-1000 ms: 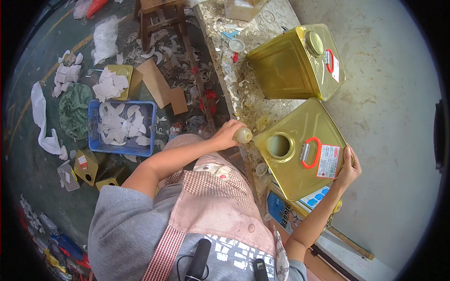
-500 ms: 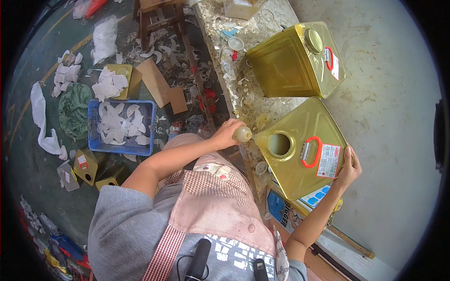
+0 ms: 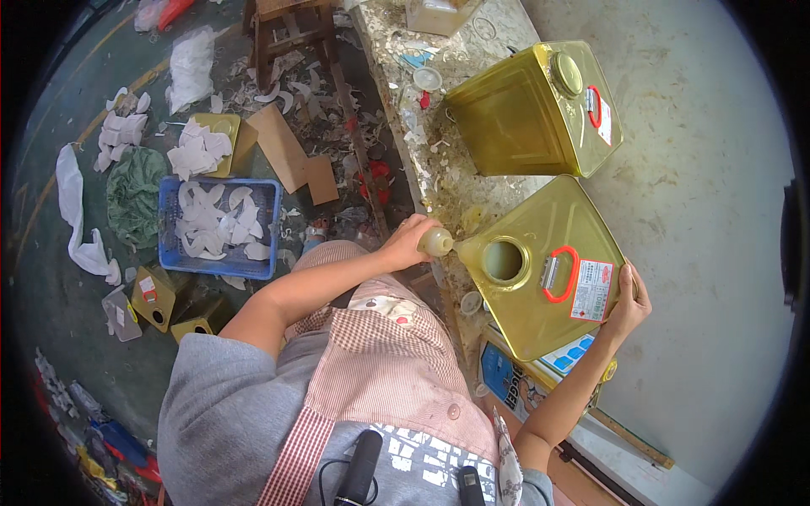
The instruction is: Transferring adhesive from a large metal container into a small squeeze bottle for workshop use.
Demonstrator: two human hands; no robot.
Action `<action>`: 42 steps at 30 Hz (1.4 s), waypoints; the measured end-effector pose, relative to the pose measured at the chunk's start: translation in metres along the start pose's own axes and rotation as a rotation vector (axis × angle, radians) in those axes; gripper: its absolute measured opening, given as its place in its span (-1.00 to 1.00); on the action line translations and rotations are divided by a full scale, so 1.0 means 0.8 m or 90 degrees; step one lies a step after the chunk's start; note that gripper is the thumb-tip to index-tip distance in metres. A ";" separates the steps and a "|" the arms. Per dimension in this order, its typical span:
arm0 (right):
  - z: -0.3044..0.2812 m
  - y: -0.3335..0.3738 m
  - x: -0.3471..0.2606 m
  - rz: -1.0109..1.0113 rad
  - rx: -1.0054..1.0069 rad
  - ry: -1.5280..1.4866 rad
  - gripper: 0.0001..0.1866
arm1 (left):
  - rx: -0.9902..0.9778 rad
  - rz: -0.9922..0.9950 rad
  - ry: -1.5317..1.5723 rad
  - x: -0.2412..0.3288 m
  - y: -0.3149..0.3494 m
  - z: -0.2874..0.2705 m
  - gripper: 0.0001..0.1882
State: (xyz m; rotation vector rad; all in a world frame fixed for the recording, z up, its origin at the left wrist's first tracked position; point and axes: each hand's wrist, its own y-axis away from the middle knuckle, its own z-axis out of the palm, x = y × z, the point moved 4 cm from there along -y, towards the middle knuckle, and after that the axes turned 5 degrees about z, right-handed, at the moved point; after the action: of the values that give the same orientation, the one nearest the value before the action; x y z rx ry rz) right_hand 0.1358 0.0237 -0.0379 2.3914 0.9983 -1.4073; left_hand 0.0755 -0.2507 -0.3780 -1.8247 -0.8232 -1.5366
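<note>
My left hand [image 3: 407, 243] is closed around a small translucent bottle [image 3: 437, 242], its open mouth facing the large tin. That gold metal tin [image 3: 540, 325] is tilted toward the bottle, with a red handle [image 3: 563, 274] and a white label on its top. Its round opening [image 3: 504, 261] is uncapped, and a pale liquid shows inside. Between the tin's corner and the bottle mouth stretches a pale, glossy streak that looks like poured liquid. My right hand [image 3: 628, 305] grips the tin's far right corner, thumb over the top, the other fingers partly hidden behind the edge.
A second gold tin [image 3: 515, 114], capped, stands on the glue-stained bench [image 3: 396, 84]. Below the tilted tin lies a blue and white box [image 3: 506, 375]. On the floor are a blue basket [image 3: 219, 271] of white cut pieces, several more tins and scraps. A wooden stool [image 3: 291, 42] stands farther off.
</note>
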 end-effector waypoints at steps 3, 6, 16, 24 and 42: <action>0.002 0.001 -0.002 0.001 0.000 -0.005 -0.74 | -0.002 -0.014 0.009 0.000 0.002 0.000 -0.25; -0.001 -0.001 0.003 -0.005 0.004 -0.003 -0.74 | 0.004 -0.019 0.008 -0.001 0.002 0.001 -0.25; 0.000 -0.002 0.002 -0.014 0.001 0.008 -0.75 | 0.012 -0.020 0.008 -0.003 0.003 0.003 -0.28; 0.001 -0.001 0.001 -0.001 0.001 0.000 -0.75 | 0.020 -0.028 0.015 -0.004 0.003 0.003 -0.27; 0.003 -0.001 0.001 -0.003 0.011 0.004 -0.75 | 0.017 -0.030 -0.009 -0.019 0.003 0.006 -0.25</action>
State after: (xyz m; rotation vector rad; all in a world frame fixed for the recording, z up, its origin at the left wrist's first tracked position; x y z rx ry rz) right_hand 0.1337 0.0237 -0.0392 2.4087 0.9992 -1.4163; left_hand 0.0779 -0.2497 -0.3935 -1.8109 -0.8950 -1.5370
